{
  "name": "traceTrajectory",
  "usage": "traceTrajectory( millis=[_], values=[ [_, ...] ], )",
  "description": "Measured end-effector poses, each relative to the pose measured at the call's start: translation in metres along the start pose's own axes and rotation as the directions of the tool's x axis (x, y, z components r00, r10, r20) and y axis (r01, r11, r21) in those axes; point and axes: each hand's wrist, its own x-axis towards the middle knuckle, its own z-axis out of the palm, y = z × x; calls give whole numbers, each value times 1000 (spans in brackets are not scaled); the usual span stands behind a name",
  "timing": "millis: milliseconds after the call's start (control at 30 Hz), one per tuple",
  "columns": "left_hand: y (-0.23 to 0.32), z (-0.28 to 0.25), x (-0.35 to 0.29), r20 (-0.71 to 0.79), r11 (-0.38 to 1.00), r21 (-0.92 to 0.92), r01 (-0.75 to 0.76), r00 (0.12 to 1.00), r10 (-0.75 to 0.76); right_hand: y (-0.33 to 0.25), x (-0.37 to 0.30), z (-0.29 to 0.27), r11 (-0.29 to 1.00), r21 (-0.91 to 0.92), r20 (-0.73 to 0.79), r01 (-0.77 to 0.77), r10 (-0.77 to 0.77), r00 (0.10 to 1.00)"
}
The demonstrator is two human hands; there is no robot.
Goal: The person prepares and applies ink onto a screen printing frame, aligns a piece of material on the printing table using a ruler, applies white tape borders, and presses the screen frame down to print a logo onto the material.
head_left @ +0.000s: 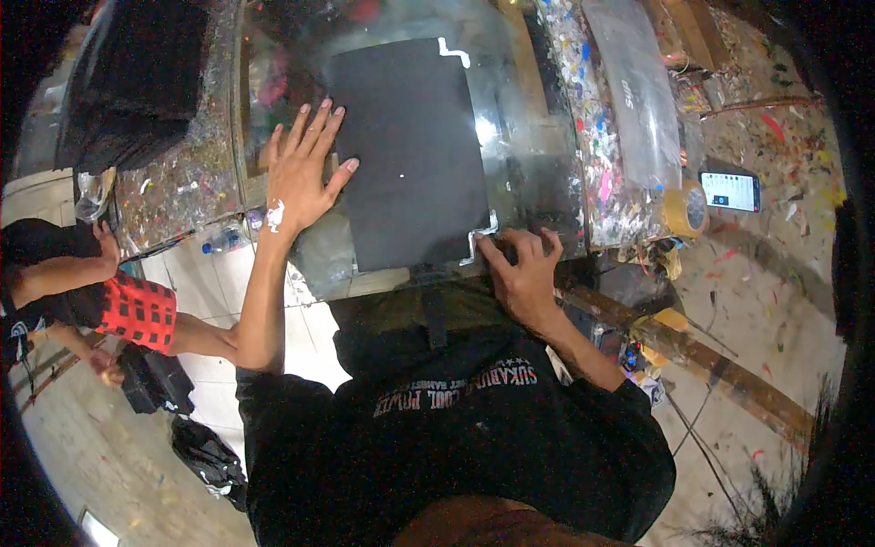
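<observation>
A flat black sheet [410, 137] lies on a glass-topped table [319, 290] in front of me. White angled corner marks, an upper mark [454, 52] and a lower mark [474, 246], sit at its right corners, and a tiny white speck shows on it. My left hand [305, 169] lies with fingers spread along the sheet's left edge, the fingertips touching or just beside it. My right hand [529, 273] is at the near right corner, thumb tip at the lower mark, the other fingers bent and apart. Nothing shows in either hand.
A stack of black sheets [137, 82] stands at far left. On the right are a clear plastic sheet [633, 91], a tape roll [685, 208] and a phone [731, 191]. Another person's hand [107, 244] and red-checked shorts [138, 313] appear at left. A wooden beam [711, 365] runs at lower right.
</observation>
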Motion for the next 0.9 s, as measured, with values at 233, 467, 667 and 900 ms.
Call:
traceTrajectory(
  millis=[233,467,667,900],
  values=[
    [0,-1,1,1,1000,7,0,1000,0,-4,7,2,999,-21,-25,35,-36,999],
    [0,-2,0,-7,1000,2,-4,1000,4,7,-5,3,997,-75,-64,-11,6,998],
    [0,0,0,-3,1000,8,1,1000,-1,10,-9,2,993,-112,-56,-40,34,998],
    [0,0,1,-8,1000,-3,-3,1000,3,11,-6,3,994,-90,-102,-57,48,994]
  ],
)
